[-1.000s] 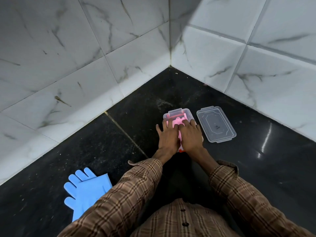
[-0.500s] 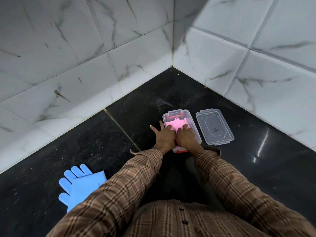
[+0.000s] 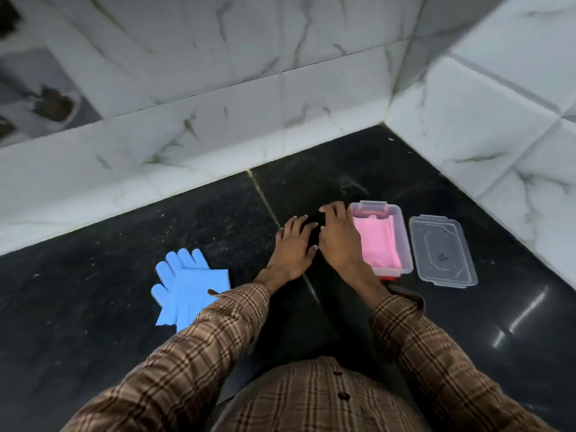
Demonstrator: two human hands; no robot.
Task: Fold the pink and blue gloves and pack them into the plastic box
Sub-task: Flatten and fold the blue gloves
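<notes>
Since the earlier frame both of my hands have lifted off the folded pink rubber gloves (image 3: 377,241) and slid left, out of the clear rectangular plastic box (image 3: 397,213); the view has swung left with them. The pink gloves now lie flat inside that box, filling most of its floor, which I judge means that half of the packing is done.

My left hand (image 3: 291,247) is spread with its fingers straight above the black polished stone floor (image 3: 124,307), holding nothing. My right hand (image 3: 338,238) hovers just beside the box's left wall, fingers loosely curved and empty; whether it brushes the wall I cannot tell.

The flat blue rubber gloves (image 3: 184,282) lie stacked on the floor to my left, fingers pointing away from me, their lower edge hidden under my brown checked sleeve (image 3: 218,332). They look unfolded, so I read them as my next target, which would explain why both hands head that way.

The clear plastic lid (image 3: 442,251) rests on the floor just right of the box, apart from it, likely parked there to leave the opening free until both pairs are in.
</notes>
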